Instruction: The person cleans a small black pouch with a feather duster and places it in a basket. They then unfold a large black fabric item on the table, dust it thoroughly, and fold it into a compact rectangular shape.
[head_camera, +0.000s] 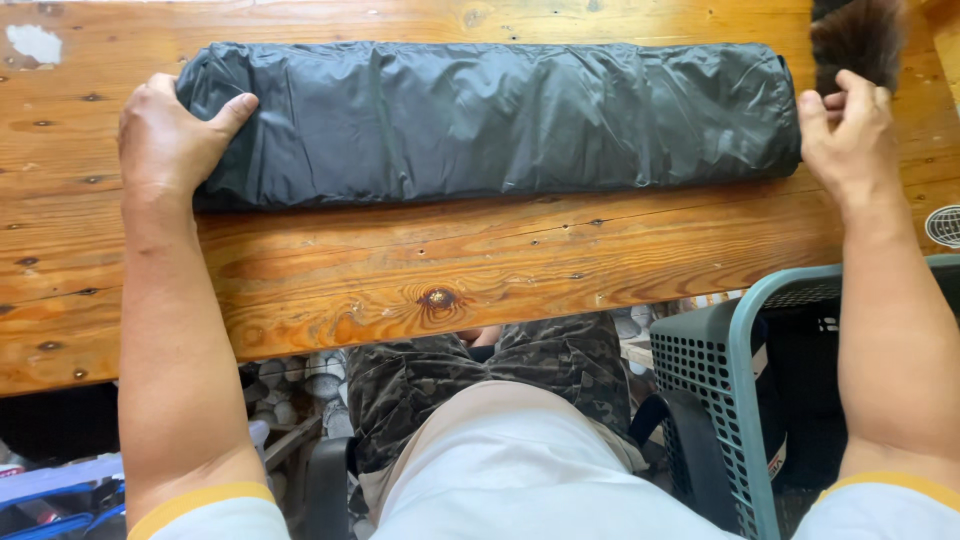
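The wooden table (420, 270) filled most of your view, its orange-brown planks marked with knots and small dark holes, and a patch of white at its far left corner. Across it, running left to right, lay the rolled dark grey jacket (490, 122), a long, wrinkled bundle of shiny fabric that rested flat on the boards near the far edge. You sat close against the near edge, in camouflage trousers (460, 375) and a pale shirt with yellow-trimmed sleeves.

To your right, below the table, stood a plastic basket (735, 400) with a grey mesh wall and a light blue rim, just beside your right arm.

Your left hand (165, 135) was clamped on the left end of the roll, the thumb laid over the top of the fabric and the fingers wrapped behind it. Your right hand (850, 135) was at the right end, thumb touching the fabric and fingers curled loosely; whether it actually gripped the cloth could not be told.

Past your right hand, a tuft of dark brown fur (860, 40) lay at the table's far corner.
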